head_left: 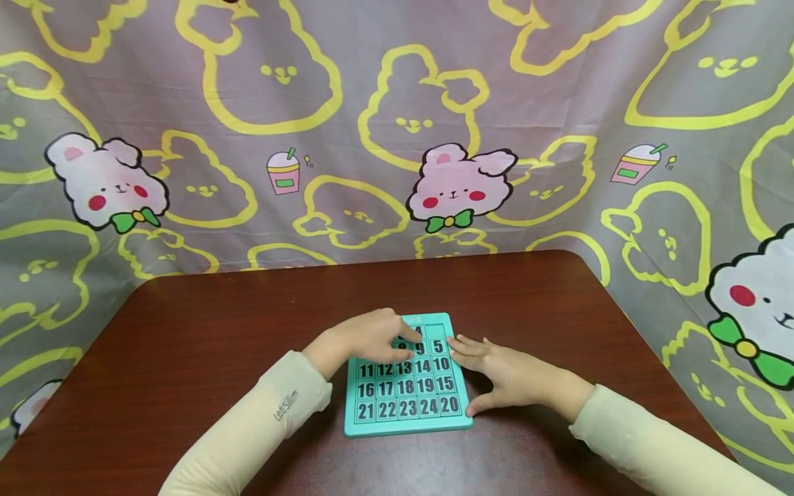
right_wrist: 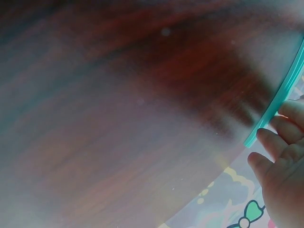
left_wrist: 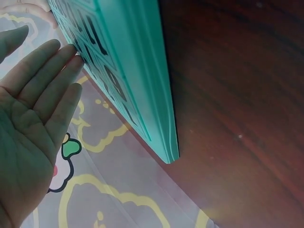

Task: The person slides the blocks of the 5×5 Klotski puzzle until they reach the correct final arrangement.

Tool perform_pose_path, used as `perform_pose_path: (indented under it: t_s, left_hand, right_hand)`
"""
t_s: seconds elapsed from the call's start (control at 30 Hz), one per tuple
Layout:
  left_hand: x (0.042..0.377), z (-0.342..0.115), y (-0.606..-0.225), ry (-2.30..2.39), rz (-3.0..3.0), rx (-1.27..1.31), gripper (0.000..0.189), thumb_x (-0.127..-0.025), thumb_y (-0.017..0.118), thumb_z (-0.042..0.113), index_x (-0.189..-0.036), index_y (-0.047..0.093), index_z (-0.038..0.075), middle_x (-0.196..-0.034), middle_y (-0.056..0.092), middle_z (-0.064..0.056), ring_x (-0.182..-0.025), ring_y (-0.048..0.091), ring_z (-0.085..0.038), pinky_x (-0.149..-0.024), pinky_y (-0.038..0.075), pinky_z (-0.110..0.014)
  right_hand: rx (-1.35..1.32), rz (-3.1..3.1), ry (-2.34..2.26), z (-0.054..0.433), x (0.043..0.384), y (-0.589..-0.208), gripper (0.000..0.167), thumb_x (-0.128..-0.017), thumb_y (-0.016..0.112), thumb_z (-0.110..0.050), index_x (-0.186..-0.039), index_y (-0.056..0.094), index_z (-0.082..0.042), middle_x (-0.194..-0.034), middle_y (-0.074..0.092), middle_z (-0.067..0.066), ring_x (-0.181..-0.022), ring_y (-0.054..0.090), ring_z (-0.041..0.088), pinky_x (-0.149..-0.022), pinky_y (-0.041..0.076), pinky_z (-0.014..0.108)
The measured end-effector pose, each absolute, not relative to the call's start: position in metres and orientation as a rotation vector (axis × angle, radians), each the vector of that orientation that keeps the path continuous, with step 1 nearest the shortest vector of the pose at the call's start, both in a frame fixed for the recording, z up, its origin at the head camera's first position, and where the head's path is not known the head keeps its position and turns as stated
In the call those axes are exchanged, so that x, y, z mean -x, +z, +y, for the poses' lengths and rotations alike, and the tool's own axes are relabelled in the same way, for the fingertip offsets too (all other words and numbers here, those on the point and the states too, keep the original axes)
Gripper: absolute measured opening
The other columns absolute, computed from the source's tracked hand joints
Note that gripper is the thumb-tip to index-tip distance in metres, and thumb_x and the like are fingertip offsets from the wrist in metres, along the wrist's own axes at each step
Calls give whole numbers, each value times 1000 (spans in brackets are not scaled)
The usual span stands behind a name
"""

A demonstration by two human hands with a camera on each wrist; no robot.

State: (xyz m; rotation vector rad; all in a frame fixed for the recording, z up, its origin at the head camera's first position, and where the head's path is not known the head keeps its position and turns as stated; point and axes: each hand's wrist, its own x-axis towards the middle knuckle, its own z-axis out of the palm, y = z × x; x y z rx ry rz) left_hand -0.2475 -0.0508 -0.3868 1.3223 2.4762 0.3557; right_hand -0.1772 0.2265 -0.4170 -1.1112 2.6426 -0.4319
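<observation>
A turquoise sliding number puzzle [head_left: 409, 431] lies flat on the table, its tiles marked with black numbers. A gap without a tile shows at its top right corner, above the 5. My left hand [head_left: 372, 335] reaches over the upper left part, hiding several tiles, with its fingertips at the 4 and 9 tiles. In the left wrist view, the left hand's fingers [left_wrist: 50, 78] are extended by the tile face. My right hand [head_left: 505, 375] rests against the puzzle's right edge, fingers near the 5 and thumb by the lower right corner.
The dark brown wooden table [head_left: 205, 358] surrounds the puzzle. A grey-pink curtain [head_left: 347, 83] printed with yellow bear outlines and white rabbits hangs behind the table and along both sides.
</observation>
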Motion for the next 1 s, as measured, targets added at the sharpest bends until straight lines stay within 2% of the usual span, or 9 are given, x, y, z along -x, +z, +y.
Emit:
perform_pose_path:
  t_s: [0.1,0.23,0.33,0.4,0.43,0.5,0.67,0.83,1.0]
  left_hand:
    - [247,-50,-387,354,2479,-1332,39,-95,64,30,-130,68,13,-129,68,-1,-47,35,-4,-70,46,-19]
    - [245,-47,-385,360,2472,-1352,39,-95,64,29,-131,67,13,-127,69,-2,-48,40,-3,-66,47,-20]
    - [241,-43,-381,370,2459,-1398,39,-95,63,28,-131,67,12,-127,70,-2,-62,57,-2,-73,53,-20]
    - [239,-40,-379,376,2450,-1428,39,-95,63,28,-131,67,12,-127,69,0,-83,66,-2,-85,55,-21]
    - [238,-38,-379,376,2445,-1438,39,-96,63,28,-131,67,12,-128,69,0,-93,68,-3,-90,54,-22]
    - [236,-35,-378,383,2431,-1445,39,-96,63,28,-132,66,12,-129,68,1,-95,68,-5,-91,54,-22]
    - [233,-30,-378,364,2416,-1450,39,-96,63,28,-132,66,13,-130,67,1,-86,67,-2,-87,53,-20]
    - [231,-28,-379,350,2392,-1460,38,-96,63,28,-131,67,14,-130,68,2,-108,67,-5,-96,52,-22]
    - [233,-26,-381,343,2383,-1454,37,-96,62,30,-130,68,14,-129,68,2,-74,66,2,-85,53,-17]
  right_hand:
    - [1107,2645,-429,227,177,-417,99,-78,69,-65,-151,40,-5,-164,26,11,-151,25,32,-115,28,62]
    - [1116,2644,-441,227,177,-418,99,-79,67,-66,-151,41,-4,-164,26,12,-151,26,34,-115,28,63]
    - [1124,2644,-449,227,177,-418,98,-79,66,-67,-150,41,-3,-163,27,13,-150,26,35,-114,28,63]
    - [1117,2643,-449,227,176,-417,98,-79,66,-66,-151,40,-4,-164,26,12,-151,26,34,-115,28,63]
    - [1123,2644,-451,227,176,-417,98,-79,66,-66,-151,41,-4,-164,27,13,-151,26,34,-114,28,63]
    - [1119,2646,-450,227,176,-418,98,-79,67,-66,-151,40,-5,-164,26,11,-151,26,33,-115,28,63]
    - [1136,2646,-456,226,176,-417,98,-79,66,-67,-150,41,-5,-163,28,12,-150,27,34,-114,28,63]
    - [1126,2641,-449,227,177,-418,98,-79,67,-66,-151,40,-6,-164,26,11,-151,25,33,-115,28,62]
    - [1122,2640,-448,227,177,-418,98,-79,67,-67,-151,40,-5,-164,26,11,-151,25,33,-115,28,62]
